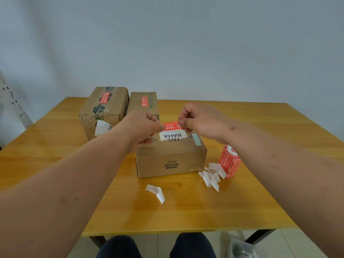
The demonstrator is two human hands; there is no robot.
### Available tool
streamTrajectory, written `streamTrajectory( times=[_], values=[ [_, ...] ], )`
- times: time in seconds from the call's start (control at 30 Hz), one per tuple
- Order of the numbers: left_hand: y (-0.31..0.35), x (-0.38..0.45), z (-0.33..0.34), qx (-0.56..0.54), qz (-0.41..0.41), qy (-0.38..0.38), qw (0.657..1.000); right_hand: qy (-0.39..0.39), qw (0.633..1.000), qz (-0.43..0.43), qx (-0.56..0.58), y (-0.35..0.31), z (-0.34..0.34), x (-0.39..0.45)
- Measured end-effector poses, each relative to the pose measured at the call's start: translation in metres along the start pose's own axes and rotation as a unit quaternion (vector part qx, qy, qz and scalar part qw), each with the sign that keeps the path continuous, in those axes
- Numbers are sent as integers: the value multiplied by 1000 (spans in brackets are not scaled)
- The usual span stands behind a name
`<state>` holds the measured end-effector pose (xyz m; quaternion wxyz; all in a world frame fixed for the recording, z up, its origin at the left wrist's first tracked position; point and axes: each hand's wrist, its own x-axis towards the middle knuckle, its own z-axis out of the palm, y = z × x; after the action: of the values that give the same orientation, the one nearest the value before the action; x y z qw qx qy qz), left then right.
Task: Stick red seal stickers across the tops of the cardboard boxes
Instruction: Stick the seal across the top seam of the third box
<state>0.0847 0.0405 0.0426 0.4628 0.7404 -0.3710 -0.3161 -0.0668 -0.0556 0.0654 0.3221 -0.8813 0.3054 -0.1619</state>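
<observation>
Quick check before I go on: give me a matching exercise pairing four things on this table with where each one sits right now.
Things:
1. Red seal sticker
2. Red roll of stickers
3. Curled white backing strip
4. Large taped cardboard box

Places:
A. Far left of the wooden table, already sealed
B. Pinched between left hand and right hand over the INS BAHA box
C. Alone on the table in front of that box
D. Standing right of that box

Pairs: 1-B, 2-D, 3-C, 4-A
</observation>
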Motion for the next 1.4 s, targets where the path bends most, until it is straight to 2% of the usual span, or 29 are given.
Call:
streamTrajectory(
  times=[0.1,0.27,0.57,0.77,0.9,0.97,1.07,1.3,1.4],
  values=[
    [-2,3,-2,-63,-18,15,998,14,1000,-7,-3,0,0,3],
    [-4,6,-5,-78,-47,6,996,17,1000,7,-7,4,3,10],
    [-6,15,-3,18,-19,-26,999,-22,999,26,1,5,8,17],
    [-5,20,-2,96,-30,-10,995,-31,999,20,-19,5,6,21],
    [0,19,-13,-11,-94,-60,994,-21,999,36,0,8,4,21],
    [-1,19,-15,-29,-106,-69,991,-25,999,45,9,9,5,21],
    [-3,20,-14,3,-103,-69,992,-41,998,57,-5,10,9,23],
    [4,19,-3,154,-82,-89,981,-66,992,89,-54,9,16,27],
    [6,21,-6,149,-76,-93,982,-64,992,100,-54,8,14,28]
  ],
)
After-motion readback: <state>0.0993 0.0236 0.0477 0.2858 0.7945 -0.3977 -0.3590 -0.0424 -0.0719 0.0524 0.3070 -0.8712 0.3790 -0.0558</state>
